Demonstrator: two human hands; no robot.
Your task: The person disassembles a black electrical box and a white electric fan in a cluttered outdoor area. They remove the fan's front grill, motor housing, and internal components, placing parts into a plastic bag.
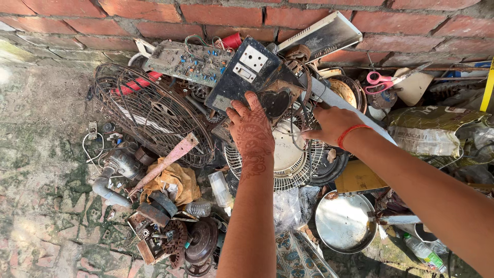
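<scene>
Two hands in a scrap heap by a brick wall (pixel 319 15).

The left hand (pixel 252 131) lies flat with fingers spread wide on a black switch board (pixel 246 77), which leans at 12 o'clock in the pile. The right hand (pixel 332 123), at 3 o'clock from it, curls narrow around a wire (pixel 294 135) over the white fan guard (pixel 288 159). A wire fan cage (pixel 149 110) sits at 9 o'clock.

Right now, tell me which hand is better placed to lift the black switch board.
Left. The left hand already rests on the black switch board's lower edge; the right hand is off to its side, on the white fan guard.
</scene>
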